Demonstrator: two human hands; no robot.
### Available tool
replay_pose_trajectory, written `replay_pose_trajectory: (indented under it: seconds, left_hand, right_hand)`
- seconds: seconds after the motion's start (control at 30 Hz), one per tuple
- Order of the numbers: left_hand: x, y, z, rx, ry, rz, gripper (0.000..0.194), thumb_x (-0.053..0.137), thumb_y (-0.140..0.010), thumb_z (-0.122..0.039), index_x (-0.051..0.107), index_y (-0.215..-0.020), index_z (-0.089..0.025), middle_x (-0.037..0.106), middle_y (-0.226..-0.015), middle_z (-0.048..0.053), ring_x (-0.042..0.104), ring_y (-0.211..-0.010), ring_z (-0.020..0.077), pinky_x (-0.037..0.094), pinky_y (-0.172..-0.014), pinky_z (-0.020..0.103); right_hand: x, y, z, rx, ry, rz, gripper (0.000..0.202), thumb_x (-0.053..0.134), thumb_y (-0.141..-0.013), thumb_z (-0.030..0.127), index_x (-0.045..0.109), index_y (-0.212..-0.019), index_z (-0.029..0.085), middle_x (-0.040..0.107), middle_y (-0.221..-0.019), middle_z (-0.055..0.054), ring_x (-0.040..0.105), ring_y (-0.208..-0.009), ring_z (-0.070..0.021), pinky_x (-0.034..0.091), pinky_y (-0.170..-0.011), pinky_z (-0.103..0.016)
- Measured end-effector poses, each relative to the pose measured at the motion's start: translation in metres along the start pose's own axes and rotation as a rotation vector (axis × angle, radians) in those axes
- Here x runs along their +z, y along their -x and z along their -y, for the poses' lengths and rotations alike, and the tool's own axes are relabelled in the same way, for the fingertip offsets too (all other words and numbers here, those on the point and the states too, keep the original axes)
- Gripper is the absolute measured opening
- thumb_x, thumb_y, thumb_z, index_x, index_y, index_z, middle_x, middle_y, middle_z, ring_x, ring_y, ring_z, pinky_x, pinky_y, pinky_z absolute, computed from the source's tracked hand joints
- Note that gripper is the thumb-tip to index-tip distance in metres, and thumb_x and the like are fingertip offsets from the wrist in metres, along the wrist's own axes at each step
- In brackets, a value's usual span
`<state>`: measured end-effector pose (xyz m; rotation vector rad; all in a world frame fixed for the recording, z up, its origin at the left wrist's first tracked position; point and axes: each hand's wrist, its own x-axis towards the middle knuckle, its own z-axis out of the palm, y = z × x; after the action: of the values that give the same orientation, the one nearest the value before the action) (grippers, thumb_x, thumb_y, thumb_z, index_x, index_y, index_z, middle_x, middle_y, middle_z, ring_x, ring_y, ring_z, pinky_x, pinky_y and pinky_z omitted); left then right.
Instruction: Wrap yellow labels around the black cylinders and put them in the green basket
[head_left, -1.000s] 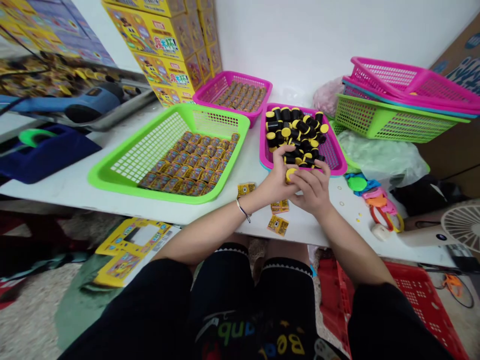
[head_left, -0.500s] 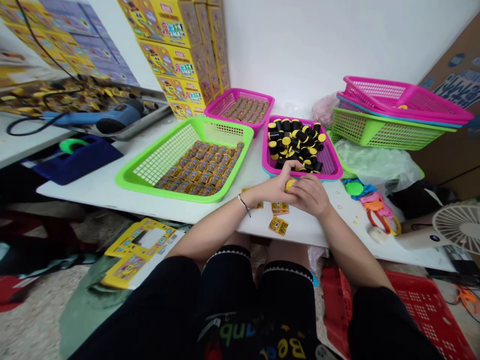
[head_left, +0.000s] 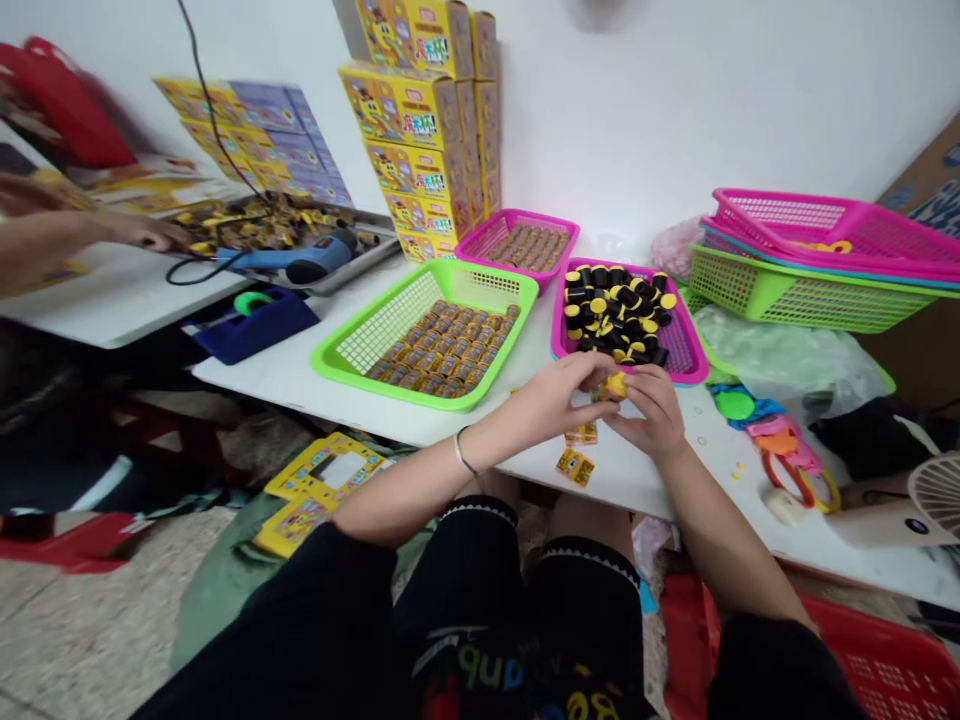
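My left hand [head_left: 571,392] and my right hand [head_left: 654,408] meet above the front of the white table, fingers closed around a small yellow canister [head_left: 615,386]. Its yellow end and some printed wrap show between my fingertips; the rest is covered. Below my hands, printed yellow labels [head_left: 575,466] lie on the tabletop. Just beyond my fingers stands a pink basket [head_left: 690,340] of black canisters [head_left: 626,293] with yellow caps. To the left, a green basket [head_left: 337,360] holds rows of wrapped canisters [head_left: 450,345].
Another pink basket [head_left: 564,250] of wrapped canisters stands behind, beside stacked yellow boxes [head_left: 409,110]. Stacked baskets [head_left: 795,285], plastic bags and a fan [head_left: 937,495] are at right. At left are a tape dispenser [head_left: 255,325], a blue heat gun [head_left: 319,258] and a co-worker's arm [head_left: 90,225].
My view has turned left, bringing a co-worker's arms into sight. My fingers have shifted on the canister, so its printed side shows where before mainly a yellow end did.
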<state>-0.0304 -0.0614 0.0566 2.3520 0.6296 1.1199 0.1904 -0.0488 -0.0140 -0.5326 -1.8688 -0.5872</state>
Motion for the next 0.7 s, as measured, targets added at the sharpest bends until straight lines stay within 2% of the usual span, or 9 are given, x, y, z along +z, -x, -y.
replay_pose_trajectory:
  seconds: [0.07, 0.13, 0.2, 0.3, 0.33, 0.43, 0.57, 0.63, 0.7]
  left_hand:
    - [-0.028, -0.001, -0.006, -0.012, -0.102, 0.044, 0.027, 0.068, -0.091, -0.031, 0.061, -0.115, -0.021, 0.071, -0.1, 0.005, 0.066, -0.083, 0.0145, 0.053, -0.079, 0.028]
    - [-0.062, -0.012, 0.005, -0.122, -0.208, 0.052, 0.026, 0.068, -0.089, -0.03, 0.065, -0.113, -0.02, 0.073, -0.096, 0.003, 0.067, -0.081, 0.0141, 0.053, -0.078, 0.026]
    - [-0.095, -0.031, 0.036, -0.304, -0.36, 0.035, 0.028, 0.068, -0.087, -0.029, 0.067, -0.113, -0.018, 0.075, -0.093, 0.003, 0.067, -0.081, 0.0156, 0.052, -0.079, 0.026]
    - [-0.127, -0.059, 0.102, -0.623, -0.616, 0.071, 0.033, 0.069, -0.082, -0.022, 0.069, -0.114, -0.014, 0.075, -0.108, 0.009, 0.067, -0.091, 0.0189, 0.051, -0.087, 0.029]
    - [-0.132, -0.066, 0.125, -0.726, -0.661, 0.137, 0.036, 0.069, -0.082, -0.019, 0.068, -0.117, -0.013, 0.075, -0.111, 0.01, 0.067, -0.095, 0.0198, 0.051, -0.089, 0.029]
    - [-0.132, -0.077, 0.175, -0.815, -0.697, 0.207, 0.038, 0.068, -0.08, -0.017, 0.069, -0.117, -0.008, 0.075, -0.11, 0.013, 0.066, -0.096, 0.0218, 0.051, -0.09, 0.031]
    - [-0.12, -0.079, 0.202, -0.839, -0.718, 0.28, 0.036, 0.071, -0.08, -0.022, 0.071, -0.111, -0.005, 0.076, -0.099, 0.013, 0.066, -0.094, 0.0221, 0.051, -0.089, 0.031]
    - [-0.115, -0.079, 0.204, -0.839, -0.716, 0.341, 0.029, 0.07, -0.081, -0.022, 0.073, -0.105, -0.006, 0.076, -0.094, 0.01, 0.066, -0.094, 0.0213, 0.051, -0.09, 0.031]
    - [-0.111, -0.08, 0.203, -0.844, -0.722, 0.398, 0.026, 0.068, -0.087, -0.025, 0.072, -0.106, -0.007, 0.075, -0.101, 0.009, 0.067, -0.099, 0.0212, 0.053, -0.093, 0.034]
  right_hand:
    - [0.0, -0.005, 0.007, 0.013, -0.01, -0.063, 0.067, 0.081, -0.075, 0.039, 0.044, -0.131, 0.045, 0.065, -0.11, -0.003, 0.069, -0.096, -0.0242, 0.061, -0.087, -0.055]
    - [-0.001, -0.011, 0.01, 0.031, -0.01, -0.108, 0.065, 0.076, -0.077, 0.037, 0.043, -0.132, 0.045, 0.063, -0.114, -0.003, 0.067, -0.099, -0.0249, 0.06, -0.09, -0.057]
    - [-0.003, -0.016, 0.009, 0.086, 0.014, -0.095, 0.061, 0.071, -0.079, 0.027, 0.046, -0.132, 0.041, 0.063, -0.115, -0.005, 0.066, -0.102, -0.0253, 0.058, -0.092, -0.056]
    - [-0.005, -0.02, 0.004, 0.198, 0.096, -0.035, 0.056, 0.066, -0.078, 0.016, 0.052, -0.129, 0.034, 0.066, -0.111, -0.007, 0.066, -0.101, -0.0258, 0.055, -0.091, -0.051]
    - [-0.006, -0.02, 0.002, 0.22, 0.128, -0.021, 0.053, 0.066, -0.078, 0.015, 0.054, -0.127, 0.033, 0.067, -0.109, -0.007, 0.066, -0.1, -0.026, 0.055, -0.089, -0.05]
    - [-0.005, -0.016, -0.006, 0.28, 0.195, 0.002, 0.04, 0.063, -0.08, 0.014, 0.06, -0.117, 0.028, 0.069, -0.104, -0.007, 0.068, -0.097, -0.0255, 0.053, -0.087, -0.047]
    - [-0.003, -0.018, -0.023, 0.516, 0.211, 0.025, 0.018, 0.058, -0.085, 0.018, 0.068, -0.099, 0.022, 0.072, -0.099, -0.009, 0.068, -0.096, -0.0251, 0.055, -0.087, -0.045]
    - [0.0, -0.03, -0.035, 0.69, 0.206, 0.163, 0.015, 0.058, -0.084, 0.02, 0.07, -0.094, 0.019, 0.073, -0.097, -0.01, 0.069, -0.096, -0.0251, 0.057, -0.087, -0.043]
    - [0.01, -0.048, -0.047, 0.862, 0.176, 0.481, 0.019, 0.062, -0.081, 0.021, 0.071, -0.096, 0.017, 0.074, -0.099, -0.011, 0.07, -0.093, -0.0231, 0.058, -0.084, -0.038]
